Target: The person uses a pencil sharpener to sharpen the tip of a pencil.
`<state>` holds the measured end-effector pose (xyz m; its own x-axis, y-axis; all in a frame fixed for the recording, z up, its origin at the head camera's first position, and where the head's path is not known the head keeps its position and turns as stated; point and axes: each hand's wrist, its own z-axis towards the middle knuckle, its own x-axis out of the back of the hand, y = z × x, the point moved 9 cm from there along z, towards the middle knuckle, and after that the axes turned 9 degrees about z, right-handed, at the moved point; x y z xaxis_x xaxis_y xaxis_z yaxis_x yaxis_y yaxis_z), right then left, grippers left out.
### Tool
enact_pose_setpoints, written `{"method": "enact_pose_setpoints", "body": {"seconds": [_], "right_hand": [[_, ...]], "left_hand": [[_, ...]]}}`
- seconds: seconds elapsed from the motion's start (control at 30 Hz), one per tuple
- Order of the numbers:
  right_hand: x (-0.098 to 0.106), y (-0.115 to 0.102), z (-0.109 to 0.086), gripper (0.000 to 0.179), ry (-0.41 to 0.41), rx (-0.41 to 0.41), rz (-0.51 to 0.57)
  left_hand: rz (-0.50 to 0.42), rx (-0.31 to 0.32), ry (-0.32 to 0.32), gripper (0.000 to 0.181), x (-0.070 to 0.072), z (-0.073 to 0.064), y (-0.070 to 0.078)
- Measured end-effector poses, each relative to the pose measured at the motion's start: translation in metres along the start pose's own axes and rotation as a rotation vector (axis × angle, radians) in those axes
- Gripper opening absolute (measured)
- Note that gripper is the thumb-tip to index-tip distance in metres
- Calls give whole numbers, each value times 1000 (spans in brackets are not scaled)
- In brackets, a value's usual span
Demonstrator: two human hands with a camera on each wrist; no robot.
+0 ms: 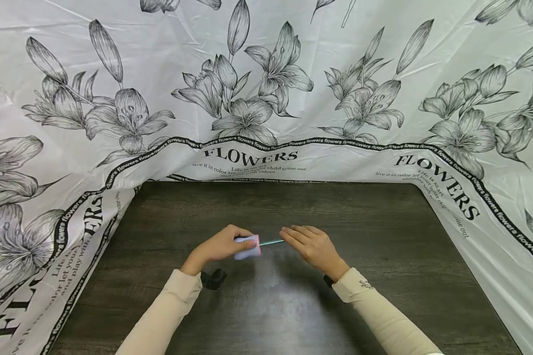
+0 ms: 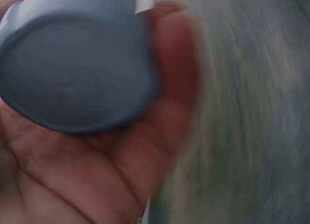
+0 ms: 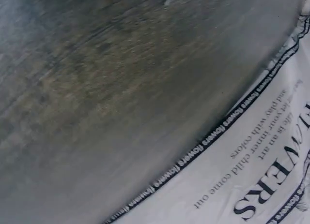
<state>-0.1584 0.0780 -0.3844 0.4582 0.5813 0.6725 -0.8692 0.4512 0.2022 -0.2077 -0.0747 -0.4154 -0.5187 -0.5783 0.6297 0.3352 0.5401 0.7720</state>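
In the head view my left hand [image 1: 226, 244] grips a pale lavender-blue cup [image 1: 244, 248] with a pink rim, tipped on its side with the rim toward the right. The left wrist view shows the oval, flat base of the cup [image 2: 77, 74], blurred, with the thumb [image 2: 177, 54] curled along its side. A thin teal stick [image 1: 272, 242] spans from the cup's rim to the fingertips of my right hand [image 1: 312, 246], which seems to pinch its far end. That end and the right thumb are hidden behind the fingers. The right wrist view does not show the right hand.
Both hands are above a dark wood-grain table [image 1: 364, 217]. White cloth with flower drawings and lettering [image 1: 250, 155] hangs behind the table and along its sides. A black strap device [image 1: 213, 279] sits at the left wrist.
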Motion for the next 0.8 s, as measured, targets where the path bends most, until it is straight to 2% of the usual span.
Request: {"method": "enact_pose_setpoints", "body": {"seconds": [0.07,0.1,0.13,0.2,0.3,0.37,0.4,0.43,0.47,0.5,0.57,0.7,0.8], "right_hand": [[-1,-3,-1,26,-12,20,32],[-3,-3,-1,26,-45,17,75],[-6,-2,-1,28,-96,-6,127],[-15,9,-1,28,-213,-150,322],[-34,28,-8,25,-399,-479,753],[-44,37,-15,25,-474,-707,1007],[-48,37,-19,26,-517,-782,1088],[-51,36,-20,26,-555,-812,1112],[-52,36,-21,26,-577,-812,1110],[-52,35,-20,26,-580,-774,1055],[-45,35,-14,26,-526,-631,847],[-22,27,-3,33,-294,-337,348],[-9,18,-1,32,-149,-192,175]], "left_hand": [[-98,31,-47,34,-6,-1,-6],[-104,31,-34,31,-8,-2,-7],[-68,8,14,32,-7,-2,-6],[160,-144,163,37,-5,-5,9],[668,-451,511,36,-9,-20,42],[929,-645,739,30,-18,-35,57],[992,-700,807,27,-22,-40,59],[1015,-731,838,27,-25,-42,59],[1009,-737,839,28,-25,-43,57],[974,-719,816,30,-24,-42,53],[866,-620,734,39,-18,-36,45],[552,-316,521,54,-1,-17,22],[306,-103,356,51,8,-6,7]]}}
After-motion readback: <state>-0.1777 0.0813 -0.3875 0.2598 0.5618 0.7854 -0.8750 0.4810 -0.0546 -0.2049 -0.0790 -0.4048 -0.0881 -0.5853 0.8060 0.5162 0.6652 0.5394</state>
